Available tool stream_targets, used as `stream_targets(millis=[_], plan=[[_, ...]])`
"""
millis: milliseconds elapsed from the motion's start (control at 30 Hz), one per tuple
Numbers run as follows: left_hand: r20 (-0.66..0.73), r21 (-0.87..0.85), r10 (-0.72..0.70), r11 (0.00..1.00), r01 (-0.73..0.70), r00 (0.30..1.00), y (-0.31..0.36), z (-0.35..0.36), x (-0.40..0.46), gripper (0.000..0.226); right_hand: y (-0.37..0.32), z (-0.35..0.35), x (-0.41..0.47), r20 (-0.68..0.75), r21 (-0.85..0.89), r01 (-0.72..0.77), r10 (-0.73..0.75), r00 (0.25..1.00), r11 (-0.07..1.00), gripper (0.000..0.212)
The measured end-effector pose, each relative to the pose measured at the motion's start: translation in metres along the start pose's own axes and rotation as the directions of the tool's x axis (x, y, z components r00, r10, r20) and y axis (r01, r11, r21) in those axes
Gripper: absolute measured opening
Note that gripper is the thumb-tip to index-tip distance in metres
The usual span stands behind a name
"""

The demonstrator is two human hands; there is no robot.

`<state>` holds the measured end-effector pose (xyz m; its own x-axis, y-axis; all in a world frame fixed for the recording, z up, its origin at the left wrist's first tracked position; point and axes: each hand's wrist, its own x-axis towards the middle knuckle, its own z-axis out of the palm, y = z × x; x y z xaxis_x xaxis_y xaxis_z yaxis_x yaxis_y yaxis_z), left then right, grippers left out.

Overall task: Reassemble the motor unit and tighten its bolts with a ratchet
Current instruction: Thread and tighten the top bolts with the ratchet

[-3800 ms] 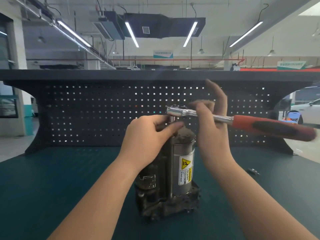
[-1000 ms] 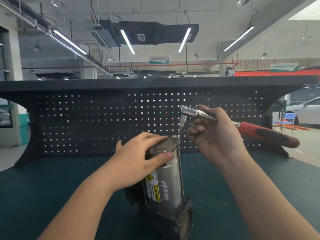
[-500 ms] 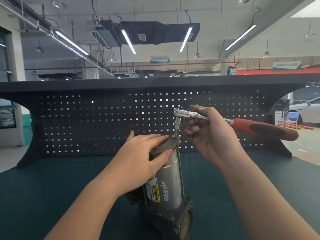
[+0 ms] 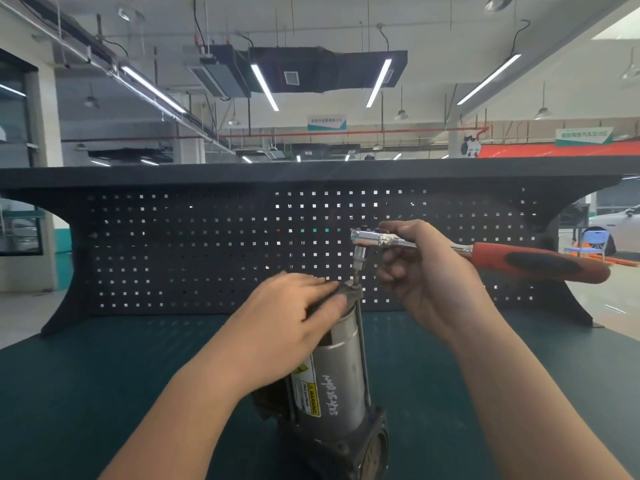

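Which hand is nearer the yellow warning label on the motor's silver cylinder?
Left. The left hand rests on the top of the silver cylinder, just above the yellow warning label. The right hand is higher up, holding the red-handled ratchet.

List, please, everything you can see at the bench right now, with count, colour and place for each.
motor: one, silver cylinder on a dark base, upright on the mat, centre.
bolt: one long, grey, running up the motor's right side.
ratchet: one, chrome head, red and black handle, level above the motor top, its bit down on the bolt head.
mat: one, dark green, covering the bench.
pegboard: one, black, upright behind the mat.
chair: one, blue, far right background.
car: one, white, far right, partly seen.
left hand: one, resting on the motor top.
right hand: one, holding the ratchet by its head.
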<state>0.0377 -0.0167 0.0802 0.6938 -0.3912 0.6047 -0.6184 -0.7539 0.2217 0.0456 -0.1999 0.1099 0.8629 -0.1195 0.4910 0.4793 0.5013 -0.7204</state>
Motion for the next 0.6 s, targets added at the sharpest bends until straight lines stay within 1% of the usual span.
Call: stream_targets(millis=[33, 67, 100, 167, 200, 233, 300, 333, 367, 433, 467, 533, 600], plan=[[0.045, -0.145, -0.07, 0.986, 0.076, 0.996, 0.0, -0.003, 0.005, 0.055, -0.001, 0.001, 0.0, 0.015, -0.048, 0.029, -0.028, 0.999, 0.998, 0.027], [0.077, -0.254, -0.135, 0.956, 0.15, 0.988, 0.001, -0.006, 0.012, 0.049, -0.001, 0.002, -0.001, 0.03, -0.121, 0.07, -0.067, 0.997, 0.99, 0.028], [0.068, -0.293, -0.18, 0.937, 0.192, 0.981, 0.003, -0.007, 0.018, 0.046, -0.001, 0.004, -0.002, 0.046, -0.224, 0.117, -0.11, 0.993, 0.968, 0.027], [-0.03, -0.287, -0.253, 0.929, 0.234, 0.967, 0.01, -0.002, 0.025, 0.048, -0.003, 0.007, -0.005, 0.074, -0.427, 0.201, -0.188, 0.979, 0.882, 0.022], [-0.106, -0.3, -0.289, 0.922, 0.246, 0.952, 0.015, 0.002, 0.026, 0.051, -0.004, 0.009, -0.007, 0.089, -0.495, 0.235, -0.221, 0.971, 0.837, 0.022], [-0.173, -0.324, -0.328, 0.909, 0.261, 0.929, 0.019, 0.007, 0.026, 0.048, -0.005, 0.012, -0.009, 0.11, -0.535, 0.262, -0.241, 0.964, 0.803, 0.022], [-0.278, -0.367, -0.381, 0.89, 0.269, 0.882, 0.024, 0.015, 0.024, 0.037, -0.006, 0.019, -0.016, 0.163, -0.565, 0.292, -0.242, 0.956, 0.772, 0.023], [-0.301, -0.368, -0.382, 0.892, 0.263, 0.874, 0.025, 0.016, 0.024, 0.031, -0.006, 0.024, -0.019, 0.189, -0.582, 0.301, -0.234, 0.954, 0.756, 0.02], [-0.293, -0.364, -0.381, 0.893, 0.266, 0.877, 0.025, 0.017, 0.025, 0.026, -0.004, 0.028, -0.022, 0.201, -0.619, 0.309, -0.234, 0.951, 0.722, 0.015], [-0.252, -0.37, -0.372, 0.89, 0.267, 0.893, 0.024, 0.015, 0.026, 0.025, 0.0, 0.035, -0.024, 0.18, -0.713, 0.312, -0.265, 0.947, 0.628, 0.012], [-0.236, -0.373, -0.365, 0.89, 0.262, 0.901, 0.024, 0.013, 0.026, 0.027, 0.001, 0.036, -0.023, 0.16, -0.738, 0.306, -0.284, 0.945, 0.601, 0.012], [-0.223, -0.365, -0.336, 0.899, 0.241, 0.915, 0.027, 0.01, 0.025, 0.03, -0.002, 0.034, -0.021, 0.111, -0.761, 0.283, -0.312, 0.944, 0.584, 0.017], [-0.262, -0.285, -0.299, 0.932, 0.222, 0.917, 0.031, 0.01, 0.026, 0.031, -0.008, 0.029, -0.018, 0.059, -0.761, 0.255, -0.327, 0.943, 0.597, 0.022]])
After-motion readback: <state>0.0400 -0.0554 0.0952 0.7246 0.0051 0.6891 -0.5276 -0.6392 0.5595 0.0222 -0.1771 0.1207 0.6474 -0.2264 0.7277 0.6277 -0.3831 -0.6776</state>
